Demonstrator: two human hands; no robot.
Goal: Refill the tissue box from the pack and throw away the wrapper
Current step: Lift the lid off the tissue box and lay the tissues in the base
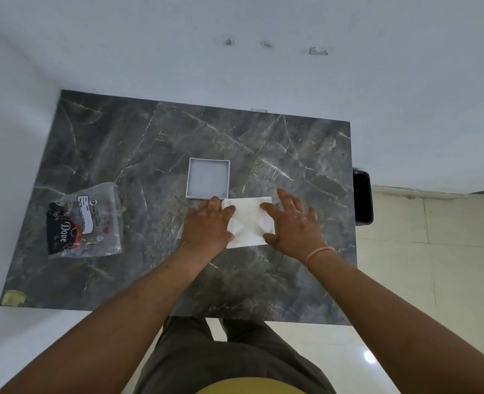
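Observation:
A white stack of tissues (249, 223) lies on the dark marble table (138, 143), just in front of a square white tissue box part (208, 178) that lies open side up. My left hand (208, 223) grips the stack's left edge, thumb on top. My right hand (293, 221) rests on the stack's right side with fingers spread. A crumpled clear plastic wrapper (84, 220) with dark "Dove" print lies at the table's left.
A black bin (363, 197) stands on the floor beyond the table's right edge. White walls border the table at the back and left. Pale floor tiles lie to the right.

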